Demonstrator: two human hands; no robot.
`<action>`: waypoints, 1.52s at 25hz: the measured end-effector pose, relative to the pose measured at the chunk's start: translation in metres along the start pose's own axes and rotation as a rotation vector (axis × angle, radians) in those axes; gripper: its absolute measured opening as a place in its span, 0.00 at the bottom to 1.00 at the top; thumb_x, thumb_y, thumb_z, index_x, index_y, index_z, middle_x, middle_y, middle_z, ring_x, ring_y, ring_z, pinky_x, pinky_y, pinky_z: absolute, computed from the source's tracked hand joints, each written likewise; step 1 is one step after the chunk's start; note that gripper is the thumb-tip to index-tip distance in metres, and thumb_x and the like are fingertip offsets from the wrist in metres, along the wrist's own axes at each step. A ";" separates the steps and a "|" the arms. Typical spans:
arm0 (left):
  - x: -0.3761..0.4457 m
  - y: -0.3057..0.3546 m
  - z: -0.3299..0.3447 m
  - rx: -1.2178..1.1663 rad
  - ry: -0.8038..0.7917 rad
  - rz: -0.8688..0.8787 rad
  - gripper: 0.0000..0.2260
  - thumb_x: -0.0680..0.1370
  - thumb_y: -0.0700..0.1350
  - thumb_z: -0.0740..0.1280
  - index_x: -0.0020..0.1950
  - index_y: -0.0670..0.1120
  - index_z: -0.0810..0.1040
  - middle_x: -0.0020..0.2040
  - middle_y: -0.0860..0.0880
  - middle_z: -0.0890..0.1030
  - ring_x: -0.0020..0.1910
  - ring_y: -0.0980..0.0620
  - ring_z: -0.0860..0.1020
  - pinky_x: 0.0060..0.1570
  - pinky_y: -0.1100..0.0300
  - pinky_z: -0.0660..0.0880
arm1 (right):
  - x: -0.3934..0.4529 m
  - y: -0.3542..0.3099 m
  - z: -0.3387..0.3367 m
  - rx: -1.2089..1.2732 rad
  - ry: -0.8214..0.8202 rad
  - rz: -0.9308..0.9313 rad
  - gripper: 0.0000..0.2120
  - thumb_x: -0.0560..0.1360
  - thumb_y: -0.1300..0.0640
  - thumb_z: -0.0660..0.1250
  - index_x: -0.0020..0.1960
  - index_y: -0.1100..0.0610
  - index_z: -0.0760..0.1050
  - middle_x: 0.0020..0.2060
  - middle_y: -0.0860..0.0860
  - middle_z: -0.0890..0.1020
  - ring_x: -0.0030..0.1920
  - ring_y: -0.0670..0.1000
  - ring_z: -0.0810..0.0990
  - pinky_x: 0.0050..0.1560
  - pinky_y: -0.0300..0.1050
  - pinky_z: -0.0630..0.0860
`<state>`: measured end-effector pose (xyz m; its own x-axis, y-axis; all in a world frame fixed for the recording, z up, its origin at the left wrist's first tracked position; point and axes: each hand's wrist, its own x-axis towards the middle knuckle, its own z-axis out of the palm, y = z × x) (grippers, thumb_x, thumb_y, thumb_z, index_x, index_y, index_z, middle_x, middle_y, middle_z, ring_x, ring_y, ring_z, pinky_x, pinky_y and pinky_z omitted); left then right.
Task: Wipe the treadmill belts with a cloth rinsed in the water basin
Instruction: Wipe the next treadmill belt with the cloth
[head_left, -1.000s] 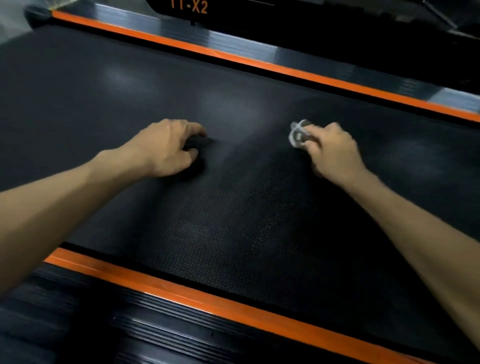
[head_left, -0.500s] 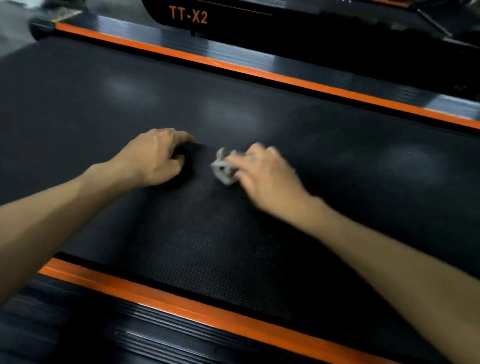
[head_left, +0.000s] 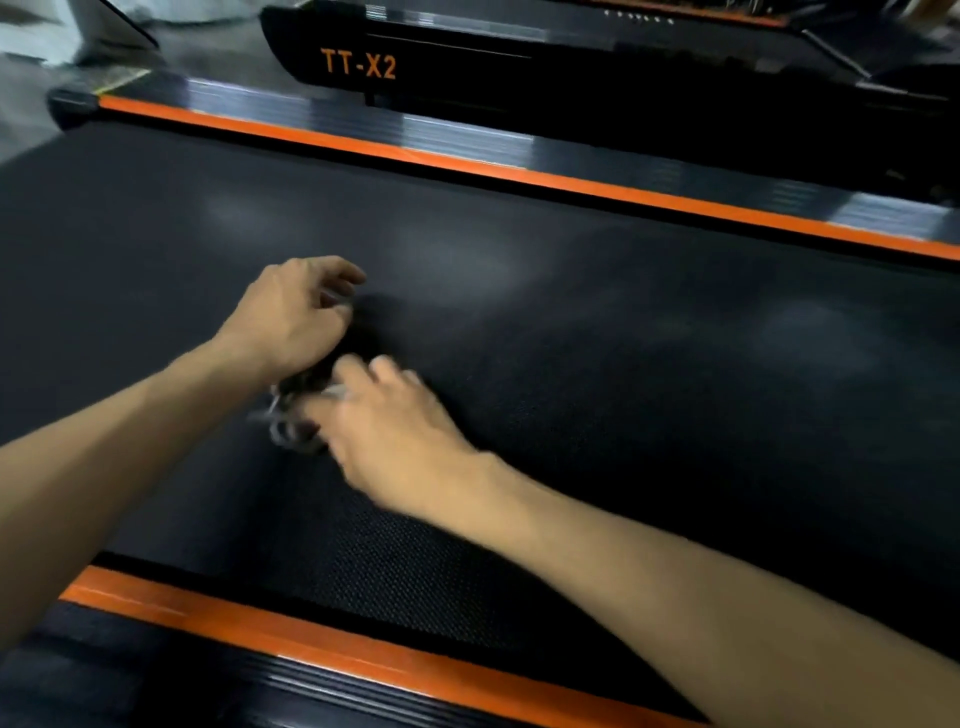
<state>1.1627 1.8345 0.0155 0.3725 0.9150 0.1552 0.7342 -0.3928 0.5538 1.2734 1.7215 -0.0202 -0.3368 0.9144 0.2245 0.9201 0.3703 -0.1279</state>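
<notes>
Right hand (head_left: 387, 431) presses a blurred, crumpled cloth (head_left: 291, 423) onto the belt (head_left: 623, 364).

Dim, low-contrast frame. Soft pale glare patches on treadmill belt (head_left: 519, 291). Right hand (head_left: 384, 431) and cloth (head_left: 288, 423) motion-blurred. Wide-angle bend at edges; top-left corner brighter, washed out.
</notes>
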 end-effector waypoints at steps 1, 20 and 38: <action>-0.003 0.001 0.001 0.025 -0.009 0.014 0.18 0.75 0.36 0.65 0.63 0.49 0.78 0.55 0.49 0.82 0.55 0.50 0.80 0.61 0.54 0.74 | -0.003 -0.004 0.000 0.002 -0.024 -0.059 0.20 0.78 0.55 0.64 0.69 0.45 0.71 0.56 0.53 0.72 0.53 0.57 0.70 0.51 0.51 0.70; 0.006 0.056 0.031 -0.068 0.059 0.124 0.18 0.74 0.36 0.66 0.63 0.47 0.78 0.56 0.49 0.82 0.55 0.50 0.80 0.62 0.52 0.74 | -0.009 0.097 -0.015 -0.082 0.063 0.360 0.19 0.78 0.56 0.62 0.68 0.50 0.71 0.58 0.57 0.72 0.54 0.61 0.73 0.50 0.53 0.73; 0.029 0.035 0.034 0.113 -0.081 0.198 0.25 0.75 0.42 0.69 0.72 0.46 0.69 0.65 0.43 0.75 0.65 0.41 0.73 0.64 0.50 0.69 | -0.004 0.100 -0.013 -0.043 0.039 0.345 0.19 0.78 0.55 0.63 0.68 0.46 0.70 0.58 0.54 0.71 0.54 0.58 0.71 0.52 0.53 0.72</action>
<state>1.2183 1.8437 0.0120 0.5565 0.8103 0.1836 0.6995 -0.5761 0.4228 1.3691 1.7526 -0.0212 0.0025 0.9772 0.2123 0.9862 0.0327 -0.1622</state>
